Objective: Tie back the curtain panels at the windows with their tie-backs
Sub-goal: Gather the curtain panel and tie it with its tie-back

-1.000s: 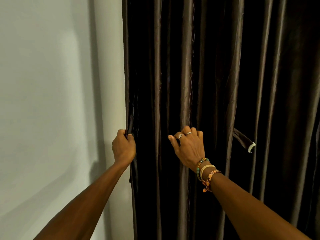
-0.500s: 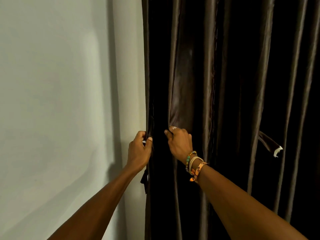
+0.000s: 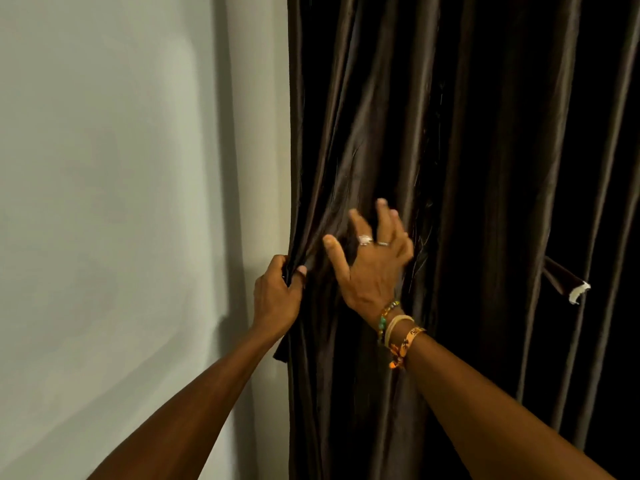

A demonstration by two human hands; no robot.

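Note:
A dark brown satin curtain panel (image 3: 460, 133) hangs in long pleats and fills the right half of the view. My left hand (image 3: 277, 297) grips the panel's left edge, with gathered folds bunched in its fist. My right hand (image 3: 372, 258) is open, fingers spread, in front of the pleats just right of the left hand. A short brown tie-back strip (image 3: 562, 280) with a white tip sticks out from the curtain at the right, apart from both hands. A small dark flap of fabric hangs below my left wrist.
A plain pale wall (image 3: 121, 202) takes up the left half. A narrow lighter strip of wall or frame (image 3: 258, 133) runs down right beside the curtain's left edge.
My right hand has let go of the pleat it held, lifted and spread its fingers. The left hand still grips the curtain edge, now with more gathered folds. The view has shifted left.

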